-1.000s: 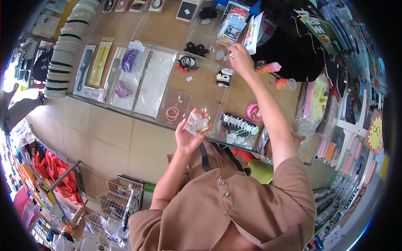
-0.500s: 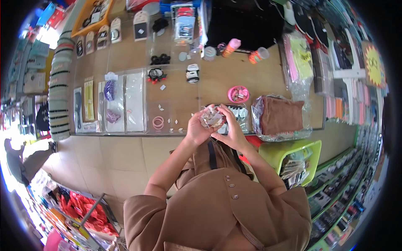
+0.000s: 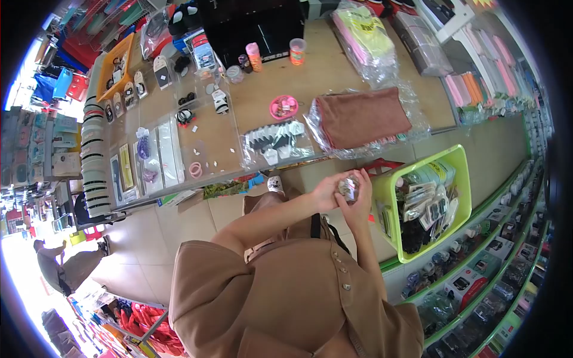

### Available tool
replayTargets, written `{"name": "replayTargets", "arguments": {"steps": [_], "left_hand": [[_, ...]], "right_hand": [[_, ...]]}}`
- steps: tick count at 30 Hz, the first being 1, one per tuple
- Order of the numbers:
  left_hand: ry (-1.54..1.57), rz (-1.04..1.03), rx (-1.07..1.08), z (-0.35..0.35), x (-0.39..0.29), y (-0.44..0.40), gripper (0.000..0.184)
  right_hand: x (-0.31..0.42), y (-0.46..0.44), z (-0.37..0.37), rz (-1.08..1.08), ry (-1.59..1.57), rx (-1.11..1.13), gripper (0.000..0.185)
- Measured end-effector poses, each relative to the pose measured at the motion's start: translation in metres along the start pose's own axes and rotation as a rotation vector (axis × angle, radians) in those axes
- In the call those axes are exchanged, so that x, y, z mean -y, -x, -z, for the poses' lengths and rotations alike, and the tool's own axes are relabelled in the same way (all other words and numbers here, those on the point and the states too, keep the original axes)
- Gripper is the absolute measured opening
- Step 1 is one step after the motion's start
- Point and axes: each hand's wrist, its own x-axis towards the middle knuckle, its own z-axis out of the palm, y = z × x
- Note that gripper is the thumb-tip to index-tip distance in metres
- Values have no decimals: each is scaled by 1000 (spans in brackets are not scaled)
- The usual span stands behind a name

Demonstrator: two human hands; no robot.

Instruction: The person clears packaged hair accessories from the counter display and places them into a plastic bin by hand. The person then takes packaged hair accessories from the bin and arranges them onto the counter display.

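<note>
Both my hands come together in front of the table's near edge, beside the green basket. My left hand (image 3: 326, 194) and my right hand (image 3: 360, 203) are closed around a small shiny clear plastic packet (image 3: 348, 188). What is inside the packet is too small to make out. On the table above them lies a folded brown cloth (image 3: 364, 119) in clear plastic. A plastic-wrapped set of black and white pieces (image 3: 276, 143) lies to its left, near a round pink container (image 3: 283, 107) of small items.
A lime-green basket (image 3: 463, 191) full of packaged goods stands at right, next to shelves (image 3: 477, 280) of boxed goods. Hair ties (image 3: 185, 116), an orange tray (image 3: 126, 77) and a black box (image 3: 253, 30) are on the table (image 3: 262, 89). Another person (image 3: 74, 265) is at far left.
My view has turned to the right. My hands have moved with the plastic packet from over the table edge to beside the green basket, and their fingers have closed more around it.
</note>
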Motion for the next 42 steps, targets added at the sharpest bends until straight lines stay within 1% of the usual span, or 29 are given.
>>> {"name": "replayTargets", "arguments": {"steps": [1,2,3,5,6,8,9,10,11,15,19,21,22,23,25,27,29,32,33,35,36,37,39,40,42], "left_hand": [[27,64,-13,-3,23,-10,32],[52,132,-28,-5,44,-19,31],[33,143,-37,-12,61,-26,31],[18,211,-65,-29,103,-40,19],[-13,226,-47,-29,123,-52,18],[-105,278,-27,-37,151,-63,19],[-72,357,-29,-39,164,-70,21],[-88,330,21,-45,177,-74,24],[-93,376,76,-44,189,-79,27],[-194,457,17,-65,217,-90,32],[-261,579,-1,-64,231,-110,32],[-263,622,-22,-62,236,-121,32],[-270,628,-27,-65,238,-124,35],[-276,633,-32,-67,238,-127,40],[-284,661,-17,-71,241,-134,38],[-314,655,-57,-74,240,-142,36],[-304,657,-51,-79,232,-150,34],[-387,668,48,-81,214,-165,33],[-381,666,40,-84,205,-166,33],[-429,572,46,-89,187,-167,34],[-438,537,6,-88,178,-168,38],[-437,542,4,-83,169,-171,38],[-528,427,-60,-74,152,-174,41],[-550,411,-98,-73,143,-175,44],[-582,409,-112,-69,128,-178,45]], "right_hand": [[-10,13,14,-12,47,-61,69],[-18,26,28,-46,56,-109,64],[-26,36,40,-56,45,-126,64],[-45,65,70,-115,51,-213,56],[-57,76,82,-127,50,-245,51],[-76,100,102,-189,15,-316,48],[-82,112,112,-230,11,-334,47],[-87,120,122,-268,-9,-357,46],[-97,130,128,-248,14,-383,45],[-115,153,145,-377,-98,-527,41],[-136,165,145,-476,-175,-647,40],[-146,167,143,-604,-283,-746,39],[-151,167,143,-612,-293,-795,35],[-157,166,143,-623,-294,-803,35],[-167,165,146,-711,-516,-817,30],[-173,157,150,-707,-473,-835,29],[-179,148,153,-704,-503,-865,29],[-179,125,159,-750,-526,-823,27],[-178,116,161,-756,-528,-815,27],[-176,95,163,-753,-627,-812,25],[-178,85,161,-765,-650,-810,25],[-180,75,160,-770,-649,-811,25],[-184,58,158,-690,-590,-798,25],[-182,51,160,-701,-538,-768,25],[-186,45,160,-690,-523,-777,25]]}}
